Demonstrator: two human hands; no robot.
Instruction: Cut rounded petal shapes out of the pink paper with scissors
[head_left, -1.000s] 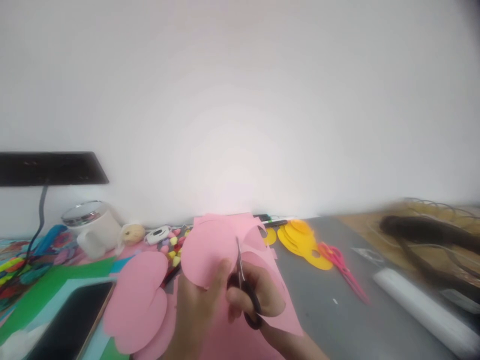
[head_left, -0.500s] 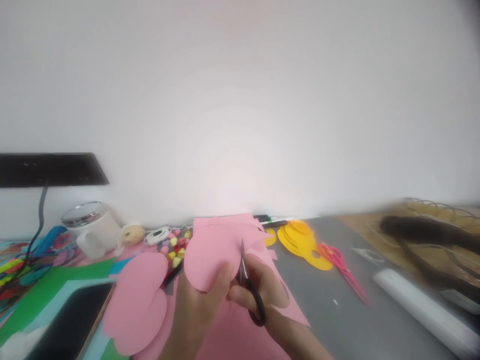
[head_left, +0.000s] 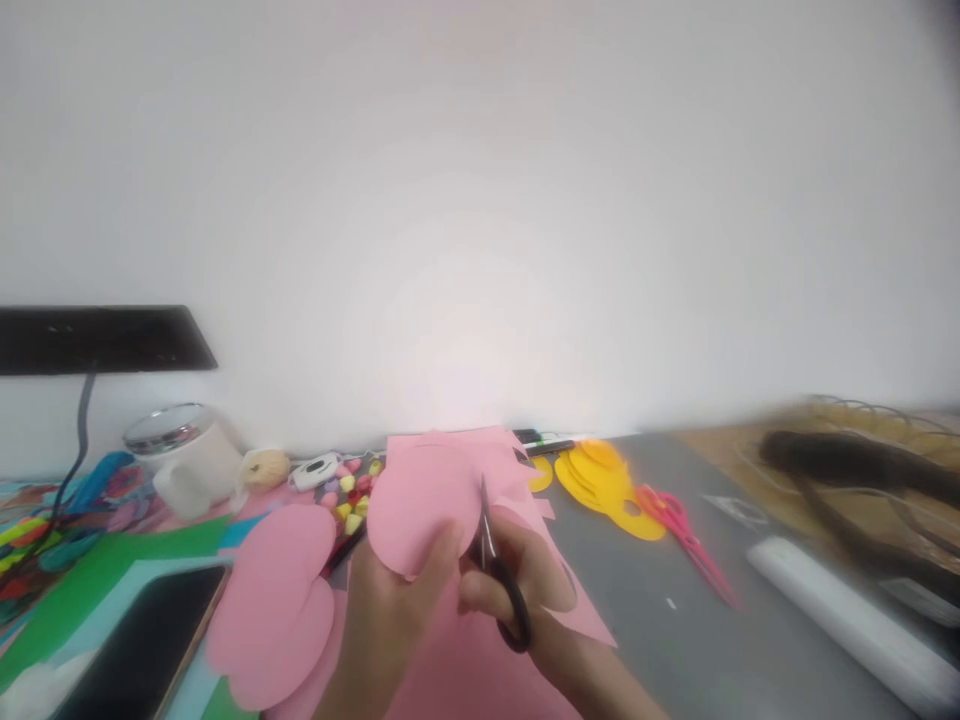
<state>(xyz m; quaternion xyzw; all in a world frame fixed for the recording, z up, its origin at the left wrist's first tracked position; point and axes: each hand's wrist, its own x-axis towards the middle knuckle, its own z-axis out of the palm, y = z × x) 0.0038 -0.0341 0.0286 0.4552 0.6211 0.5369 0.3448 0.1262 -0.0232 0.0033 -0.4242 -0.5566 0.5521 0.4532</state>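
Between thumb and fingers, my left hand [head_left: 394, 605] pinches a rounded piece of pink paper [head_left: 421, 505] by its lower edge. My right hand [head_left: 525, 580] grips scissors [head_left: 491, 570] with black handles, their blades pointing up along the paper's right edge. A strip of pink offcut trails off to the right of the blades. Under both hands lies a larger pink sheet [head_left: 480, 670]. At the left, several rounded pink cutouts [head_left: 274, 605] overlap one another. My left fingers behind the paper are hidden.
Yellow paper cutouts [head_left: 596, 480] and pink scissors [head_left: 686, 540] lie to the right on the grey mat [head_left: 637, 600], near a white bar [head_left: 847, 620]. A phone [head_left: 142, 645], a white mug [head_left: 187, 460] and colourful beads [head_left: 352, 500] stand or lie left.
The pink offcut beyond the blades has shifted, and the rounded piece's top edge now shows more clearly. Both hands have barely moved.
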